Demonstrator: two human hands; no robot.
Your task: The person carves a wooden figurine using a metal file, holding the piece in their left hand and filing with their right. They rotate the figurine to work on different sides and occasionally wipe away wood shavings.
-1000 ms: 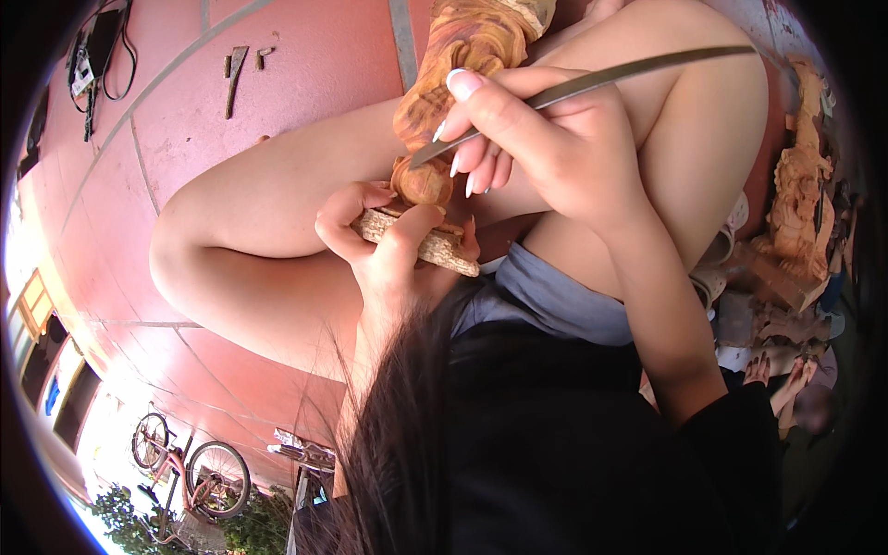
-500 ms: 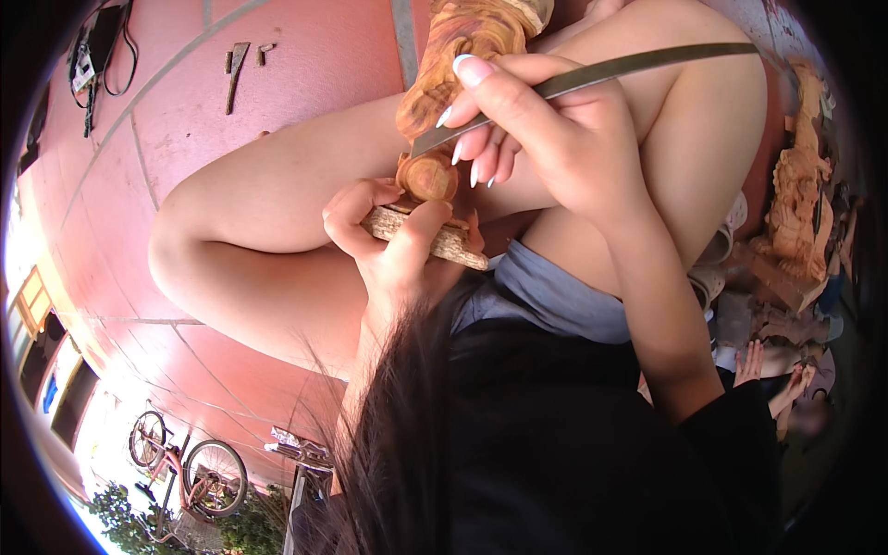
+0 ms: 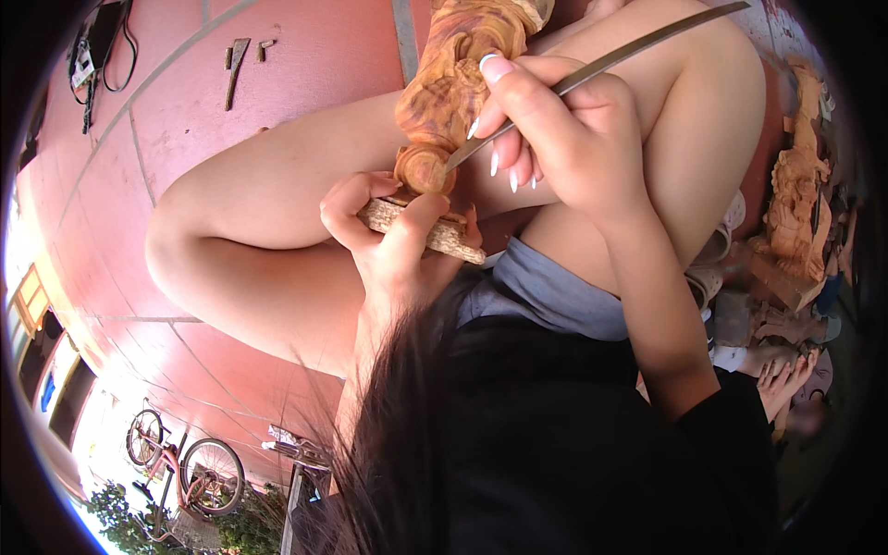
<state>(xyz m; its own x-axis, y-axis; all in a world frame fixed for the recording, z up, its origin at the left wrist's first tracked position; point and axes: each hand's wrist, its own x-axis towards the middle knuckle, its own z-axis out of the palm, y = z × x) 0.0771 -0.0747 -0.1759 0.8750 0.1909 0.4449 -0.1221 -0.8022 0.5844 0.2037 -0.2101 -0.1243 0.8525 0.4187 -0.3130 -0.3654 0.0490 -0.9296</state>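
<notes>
Wooden carving [image 3: 439,102]: one, swirl-grained and orange-brown; it slants from the top edge down between your bent legs [image 3: 268,185], its near end at your left hand [image 3: 393,259].
Rounded knob [image 3: 421,169]: part of the carving, close to its near end, fine rings in the grain.
Rough base [image 3: 449,244]: pale, coarse-surfaced slab at the near end, below the knob.
Left hand: clamped on the carving at the base, your fingers wrapped over the slab and spread to either side.
Right hand [image 3: 583,139]: closed on a flat metal tool [image 3: 638,44], thumb extended along its upper side, the other fingers curled beneath.
Flat metal tool: long, narrow, dark; the pointed end meets the right side of the knob, the other end rises past your hand toward the upper right.
Red floor [image 3: 314,55]: to your left, bearing a rusty wedge-shaped blade [image 3: 237,74] with two small pieces beside it, and farther off a black device [image 3: 92,46] with a cable.
Second carving [image 3: 797,194]: orange wood, well apart at your right.
Co-worker's hands [image 3: 782,381]: near the right rim, close together.
Bicycle [image 3: 185,472]: lower left, near green plants [image 3: 250,524].
</notes>
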